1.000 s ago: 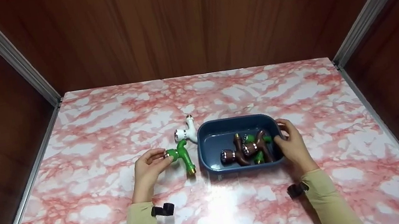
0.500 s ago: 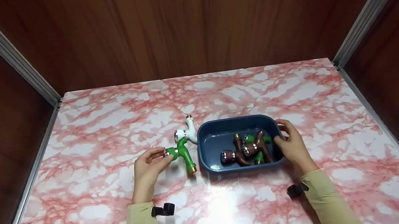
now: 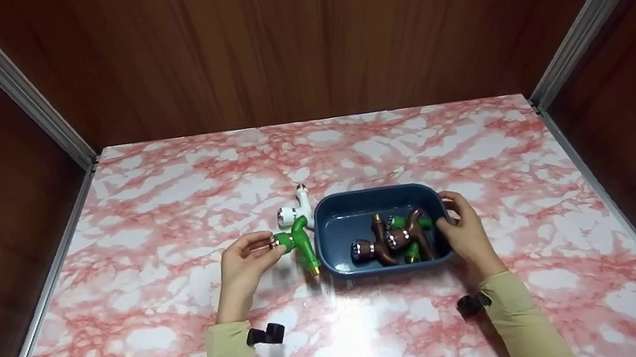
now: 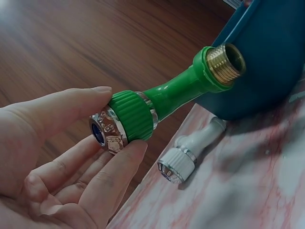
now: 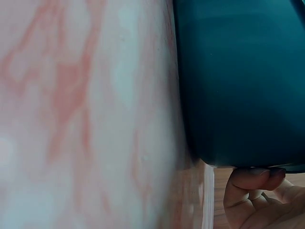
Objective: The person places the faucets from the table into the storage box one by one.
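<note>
My left hand (image 3: 245,271) pinches a green faucet (image 3: 305,249) by its ribbed knob, thumb on one side and fingers on the other. In the left wrist view the brass threaded end of the green faucet (image 4: 183,90) points toward the bin's wall. A white faucet (image 3: 298,211) lies on the table just behind it, against the bin's left side. My right hand (image 3: 468,234) grips the right end of the dark blue bin (image 3: 346,274), its thumb over the rim. Inside, two brown faucets (image 3: 372,248) lie partly over green faucet parts (image 3: 411,252).
The red and white marbled table (image 3: 152,339) carries the bin near its middle. Dark wood panels (image 3: 295,35) with grey metal corner rails (image 3: 596,0) enclose the back and both sides. A black strap mount (image 3: 266,335) sits at each wrist.
My left hand has moved a little to the right with the green faucet, bringing it close to the bin's left rim. The right hand and the bin have hardly moved.
</note>
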The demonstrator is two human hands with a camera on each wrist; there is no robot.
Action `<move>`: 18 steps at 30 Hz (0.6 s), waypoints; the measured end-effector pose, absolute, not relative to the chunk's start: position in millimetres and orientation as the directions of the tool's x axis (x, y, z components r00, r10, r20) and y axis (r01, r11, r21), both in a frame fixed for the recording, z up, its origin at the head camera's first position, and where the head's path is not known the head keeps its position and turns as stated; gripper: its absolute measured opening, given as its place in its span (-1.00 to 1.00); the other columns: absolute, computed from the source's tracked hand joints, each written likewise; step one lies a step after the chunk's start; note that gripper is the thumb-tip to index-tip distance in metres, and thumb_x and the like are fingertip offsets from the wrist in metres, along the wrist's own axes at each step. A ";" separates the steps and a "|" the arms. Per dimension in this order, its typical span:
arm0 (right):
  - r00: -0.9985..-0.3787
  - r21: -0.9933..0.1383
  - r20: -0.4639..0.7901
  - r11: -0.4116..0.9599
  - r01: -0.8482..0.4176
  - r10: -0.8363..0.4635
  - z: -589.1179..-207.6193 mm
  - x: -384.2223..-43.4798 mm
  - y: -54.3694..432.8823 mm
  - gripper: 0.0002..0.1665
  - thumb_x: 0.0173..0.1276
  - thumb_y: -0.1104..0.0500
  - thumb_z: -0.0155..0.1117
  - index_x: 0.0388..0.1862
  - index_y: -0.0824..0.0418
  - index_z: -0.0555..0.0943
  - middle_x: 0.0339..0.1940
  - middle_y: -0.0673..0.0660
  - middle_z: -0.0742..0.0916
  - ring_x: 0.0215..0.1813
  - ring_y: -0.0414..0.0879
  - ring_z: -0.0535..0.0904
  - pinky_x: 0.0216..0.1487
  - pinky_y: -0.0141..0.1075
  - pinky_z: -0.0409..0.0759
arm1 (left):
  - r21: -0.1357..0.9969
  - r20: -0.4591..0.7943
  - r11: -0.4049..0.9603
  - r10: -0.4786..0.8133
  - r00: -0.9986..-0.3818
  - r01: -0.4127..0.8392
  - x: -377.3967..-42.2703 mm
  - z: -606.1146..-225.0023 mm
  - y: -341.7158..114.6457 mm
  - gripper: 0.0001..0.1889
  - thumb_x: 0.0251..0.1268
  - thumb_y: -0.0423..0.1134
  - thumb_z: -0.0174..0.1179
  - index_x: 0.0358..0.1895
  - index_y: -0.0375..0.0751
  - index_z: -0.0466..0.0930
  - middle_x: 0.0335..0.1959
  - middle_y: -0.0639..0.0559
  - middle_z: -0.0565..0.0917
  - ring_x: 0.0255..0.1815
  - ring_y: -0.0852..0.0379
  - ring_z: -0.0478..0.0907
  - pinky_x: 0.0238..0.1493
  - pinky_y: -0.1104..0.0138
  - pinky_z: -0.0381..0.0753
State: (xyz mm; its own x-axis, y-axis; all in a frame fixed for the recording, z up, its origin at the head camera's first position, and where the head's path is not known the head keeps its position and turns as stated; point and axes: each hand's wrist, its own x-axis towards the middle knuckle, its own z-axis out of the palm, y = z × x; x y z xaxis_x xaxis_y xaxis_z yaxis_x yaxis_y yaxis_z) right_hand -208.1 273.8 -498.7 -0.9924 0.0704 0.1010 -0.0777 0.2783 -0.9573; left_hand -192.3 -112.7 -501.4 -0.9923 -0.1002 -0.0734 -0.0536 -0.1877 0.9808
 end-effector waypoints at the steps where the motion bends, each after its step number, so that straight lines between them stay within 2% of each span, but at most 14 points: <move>1: -0.993 -0.957 0.099 0.281 -0.076 0.070 -498.3 -207.9 273.6 -0.42 0.21 0.58 -0.01 0.27 0.46 0.32 0.15 0.49 0.48 0.13 0.30 0.43 -0.24 -0.48 0.42 | 0.982 -0.072 -0.184 -0.095 -0.993 -0.053 -192.1 -500.7 -112.2 -0.58 -0.09 -0.48 0.47 -0.06 -0.45 0.61 -0.15 -0.25 0.62 -0.13 -0.08 0.60 -0.16 0.23 0.68; 6: -0.992 -0.957 0.103 0.280 -0.078 0.074 -496.4 -207.0 272.2 -0.42 0.21 0.58 -0.01 0.26 0.47 0.32 0.15 0.50 0.48 0.12 0.32 0.43 -0.26 -0.48 0.42 | 0.982 -0.062 -0.184 -0.060 -0.996 -0.050 -190.8 -497.6 -111.2 -0.55 -0.07 -0.44 0.48 -0.03 -0.45 0.59 -0.14 -0.26 0.61 -0.10 -0.12 0.60 -0.12 0.20 0.68; 13: -0.988 -0.949 0.136 0.295 -0.109 0.072 -500.8 -208.6 273.9 -0.44 0.22 0.58 0.00 0.25 0.48 0.33 0.11 0.50 0.51 0.06 0.35 0.47 -0.27 -0.47 0.45 | 0.981 -0.045 -0.189 -0.067 -0.997 -0.032 -189.9 -490.3 -110.9 -0.54 -0.09 -0.47 0.48 -0.03 -0.48 0.59 -0.13 -0.26 0.61 -0.12 -0.13 0.60 -0.17 0.23 0.69; 18: -0.988 -0.947 0.134 0.303 -0.104 0.078 -518.7 -217.0 280.9 -0.43 0.24 0.56 0.01 0.26 0.40 0.35 0.11 0.44 0.53 0.04 0.26 0.50 -0.27 -0.47 0.45 | 0.981 -0.037 -0.192 -0.063 -0.997 -0.025 -189.1 -486.1 -109.0 -0.55 -0.07 -0.45 0.48 -0.04 -0.47 0.59 -0.13 -0.28 0.61 -0.12 -0.13 0.61 -0.16 0.23 0.68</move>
State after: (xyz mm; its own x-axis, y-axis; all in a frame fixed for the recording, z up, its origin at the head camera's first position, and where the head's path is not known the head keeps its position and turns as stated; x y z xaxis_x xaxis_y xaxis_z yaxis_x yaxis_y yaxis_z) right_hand -217.0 280.9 -518.7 -0.9879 0.0778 0.1338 -0.1044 0.3034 -0.9471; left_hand -189.1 -109.0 -486.1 -0.9974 -0.0625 -0.0371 -0.0245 -0.1919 0.9811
